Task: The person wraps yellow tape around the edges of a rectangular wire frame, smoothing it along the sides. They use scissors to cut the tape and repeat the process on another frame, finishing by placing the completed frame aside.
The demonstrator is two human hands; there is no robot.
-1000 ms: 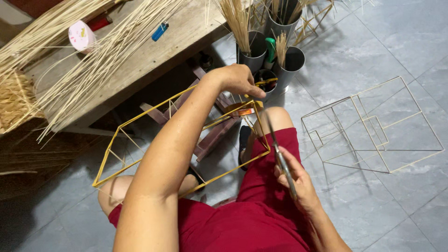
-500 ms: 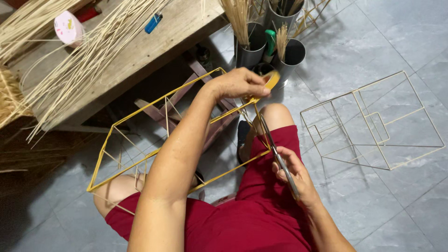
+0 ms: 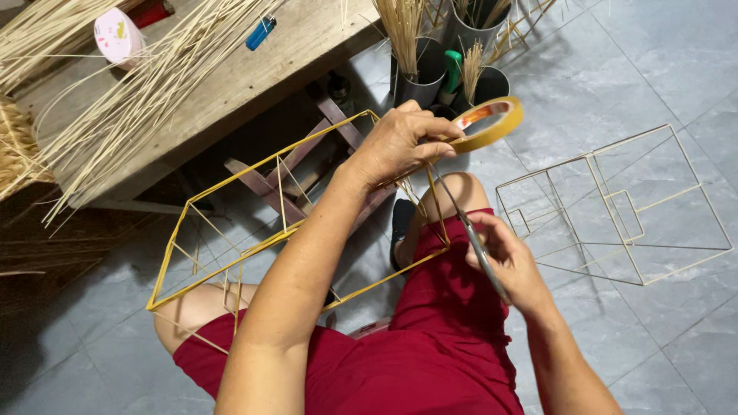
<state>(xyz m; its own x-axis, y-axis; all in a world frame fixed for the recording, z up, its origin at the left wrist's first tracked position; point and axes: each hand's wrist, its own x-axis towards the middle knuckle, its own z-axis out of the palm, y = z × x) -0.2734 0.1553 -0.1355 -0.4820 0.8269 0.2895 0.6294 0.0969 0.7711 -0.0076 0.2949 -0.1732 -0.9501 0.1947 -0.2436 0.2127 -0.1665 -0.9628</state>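
My left hand (image 3: 400, 142) grips a roll of yellow tape (image 3: 492, 123) at the far corner of a yellow stick frame (image 3: 231, 223) that rests across my lap. A strip of tape runs from the roll down toward my right hand (image 3: 507, 261). That hand holds a pair of scissors (image 3: 469, 234), blades pointing up at the strip. My red shorts (image 3: 430, 338) fill the bottom of the view.
A bare stick frame (image 3: 615, 207) lies on the grey tiled floor at right. Dark pots (image 3: 419, 73) holding sticks stand ahead. A wooden bench (image 3: 231, 84) at upper left carries loose thin sticks, a pink round tape dispenser (image 3: 117, 34) and a blue lighter (image 3: 261, 32).
My left hand has lifted the tape roll out to the right of the frame's corner, so the roll now shows fully. The right hand with the scissors has stayed close below.
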